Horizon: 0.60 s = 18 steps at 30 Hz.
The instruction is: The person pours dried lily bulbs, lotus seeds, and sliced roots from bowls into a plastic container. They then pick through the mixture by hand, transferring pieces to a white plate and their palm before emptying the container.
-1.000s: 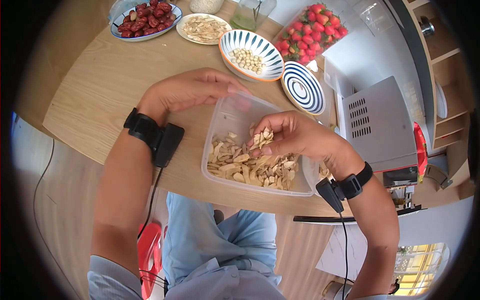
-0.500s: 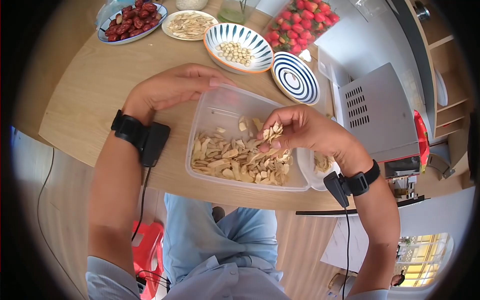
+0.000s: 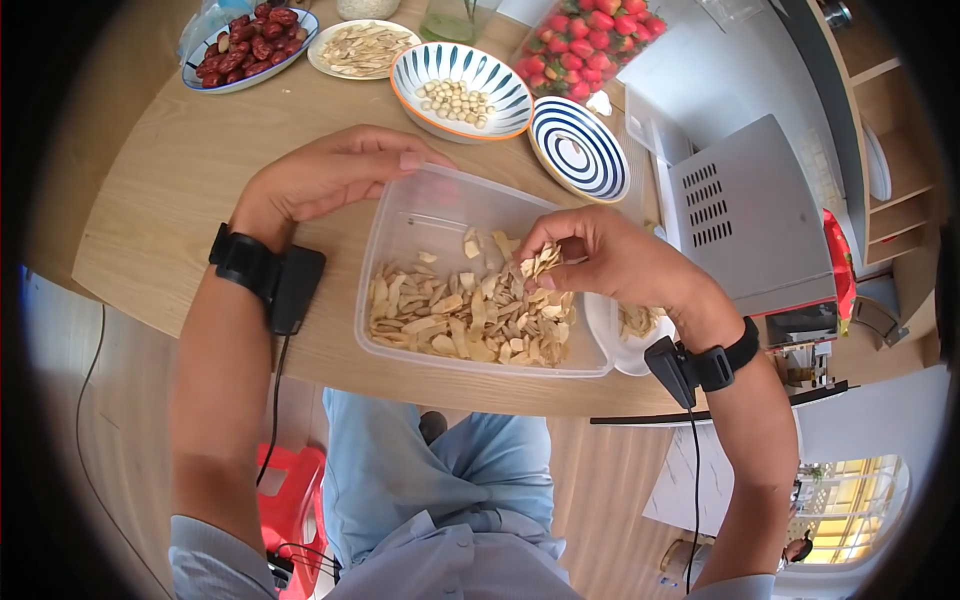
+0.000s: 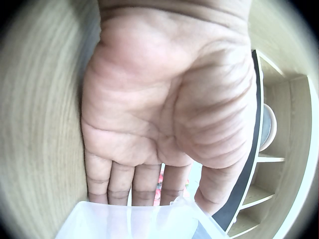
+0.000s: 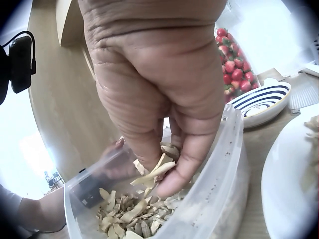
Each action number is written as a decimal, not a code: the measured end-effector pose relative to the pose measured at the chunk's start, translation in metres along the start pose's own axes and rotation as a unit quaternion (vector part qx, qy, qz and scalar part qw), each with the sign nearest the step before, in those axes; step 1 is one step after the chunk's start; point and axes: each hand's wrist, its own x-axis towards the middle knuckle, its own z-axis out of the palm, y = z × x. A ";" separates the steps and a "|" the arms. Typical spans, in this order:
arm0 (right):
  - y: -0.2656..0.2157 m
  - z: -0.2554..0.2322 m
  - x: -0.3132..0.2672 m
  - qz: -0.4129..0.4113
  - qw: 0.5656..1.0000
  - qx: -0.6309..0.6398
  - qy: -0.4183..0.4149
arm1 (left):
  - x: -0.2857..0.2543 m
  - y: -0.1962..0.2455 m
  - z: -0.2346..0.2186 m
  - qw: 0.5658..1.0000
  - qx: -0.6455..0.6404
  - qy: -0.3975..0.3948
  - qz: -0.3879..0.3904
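Note:
My right hand [image 3: 620, 255] pinches a small bunch of dried pale slices [image 3: 541, 262] between thumb and fingertips, above the plastic container. More loose slices [image 3: 450, 315] cover the bottom of this translucent container [image 3: 480, 368], mostly toward its near side. Seen from the right wrist, the pinched slices [image 5: 158, 172] stick out between the thumb and fingers. My left hand [image 3: 330, 172] lies along the container's far left corner, thumb tip at the rim. In the left wrist view its fingers [image 4: 145, 184] are straight and reach behind the translucent wall [image 4: 114, 219].
Behind the container stand a striped bowl [image 3: 420, 105] of round pale seeds, a blue-ringed dish [image 3: 600, 165], a plate [image 3: 318, 60] of slices and a plate [image 3: 225, 88] of red dates. Strawberries [image 3: 590, 50] fill a clear box. A white dish [image 3: 632, 358] with slices sits right.
In the head view the container, hands and tableware have shifted left. The right hand keeps its pinch on the slices above the container; the left hand stays at the container's corner.

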 end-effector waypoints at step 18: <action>0.005 -0.003 -0.001 -0.001 0.967 0.249 -0.050 | -0.001 0.000 0.000 1.000 -0.004 0.007 -0.006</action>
